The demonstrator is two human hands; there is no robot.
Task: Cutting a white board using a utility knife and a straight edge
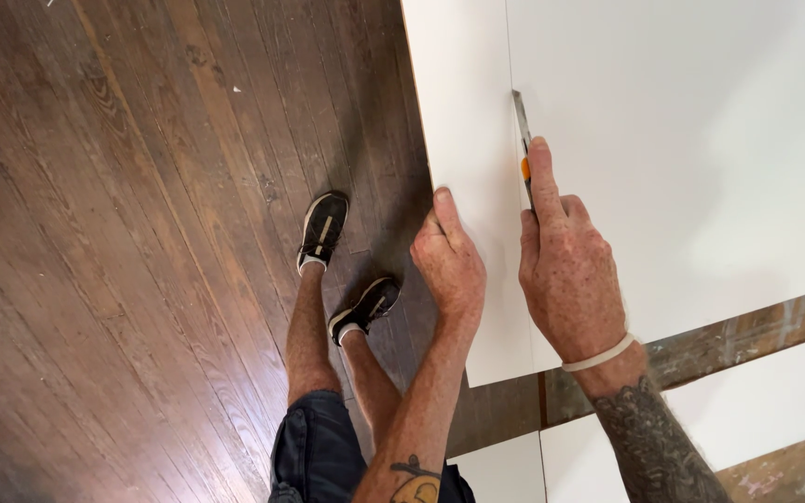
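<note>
A large white board [682, 140] lies flat and fills the upper right. A thin cut line runs along it near its left edge, setting off a narrow strip [463, 121]. My right hand [566, 270] grips a utility knife [523, 140] with an orange slider; its blade rests in the cut line and my forefinger lies along the handle. My left hand [449, 265] grips the left edge of the narrow strip, thumb on top.
Dark wooden floorboards [142, 233] spread to the left. My two feet in black shoes [323, 228] stand beside the board's edge. A worn wooden support [747, 345] and another white panel [766, 401] lie under the board at lower right.
</note>
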